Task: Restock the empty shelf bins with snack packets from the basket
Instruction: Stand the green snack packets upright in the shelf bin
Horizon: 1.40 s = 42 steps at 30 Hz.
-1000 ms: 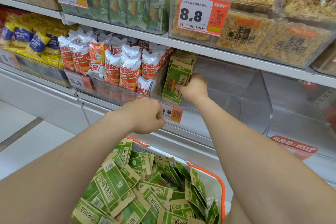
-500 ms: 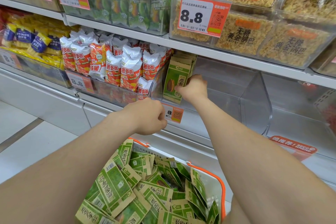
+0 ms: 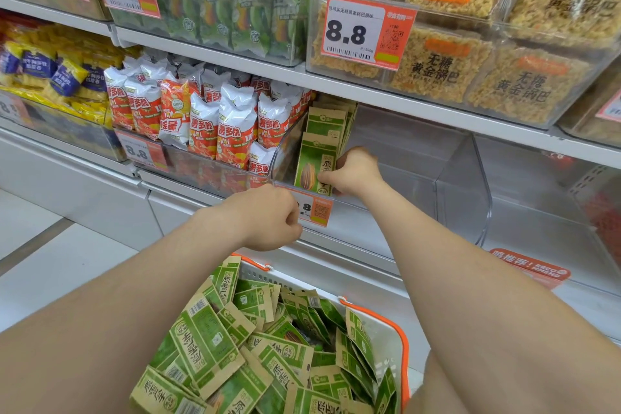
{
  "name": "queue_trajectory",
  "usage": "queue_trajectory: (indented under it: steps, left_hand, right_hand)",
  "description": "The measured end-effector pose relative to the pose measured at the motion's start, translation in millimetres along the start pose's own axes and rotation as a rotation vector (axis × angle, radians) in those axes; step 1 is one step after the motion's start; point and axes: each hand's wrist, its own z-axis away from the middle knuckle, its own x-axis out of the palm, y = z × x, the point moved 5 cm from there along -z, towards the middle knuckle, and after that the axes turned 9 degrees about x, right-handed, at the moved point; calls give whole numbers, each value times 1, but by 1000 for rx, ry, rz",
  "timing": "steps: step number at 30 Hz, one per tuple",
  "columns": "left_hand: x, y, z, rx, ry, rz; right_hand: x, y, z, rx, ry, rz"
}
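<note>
Pale floor tiles (image 3: 50,282) fill the 8 to 9 o'clock side, crossed by a grey strip (image 3: 33,250), perhaps a joint or a trim; the blur leaves it unclear. White metal shelving (image 3: 84,185) runs from 9 o'clock across to 3 o'clock, with plain base panels at 9. An orange-and-white price tag (image 3: 363,32) marked 8.8 hangs near 12. The light is even and bright, glinting on wrapped rice-crust packs (image 3: 437,67) at 1 o'clock.
</note>
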Motion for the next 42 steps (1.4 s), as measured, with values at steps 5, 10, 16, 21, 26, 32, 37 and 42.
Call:
queue_trajectory:
  steps: [5, 10, 16, 21, 26, 32, 37, 42]
  left_hand:
    - [7, 1, -1, 0, -61, 41]
    - [17, 8, 2, 32, -170, 46]
    - [36, 19, 1, 35, -314, -7]
    - [61, 28, 3, 23, -487, -135]
    - [86, 50, 1, 46, -564, -215]
    - [97, 79, -5, 108, -542, -217]
    - [97, 80, -7, 113, -540, -234]
    - [89, 71, -5, 101, -535, -237]
  right_hand:
    - [-5, -3, 16, -52, -60, 57]
    - [-25, -11, 56, -209, 44, 163]
    - [-45, -36, 131, -461, -197, 184]
    - [11, 31, 158, -256, -788, 646]
    - [70, 96, 164, -380, -813, 1162]
    - [95, 133, 171, -356, -829, 1239]
    - [96, 141, 167, -342, -712, 1153]
    - [88, 128, 166, -318, -595, 1016]
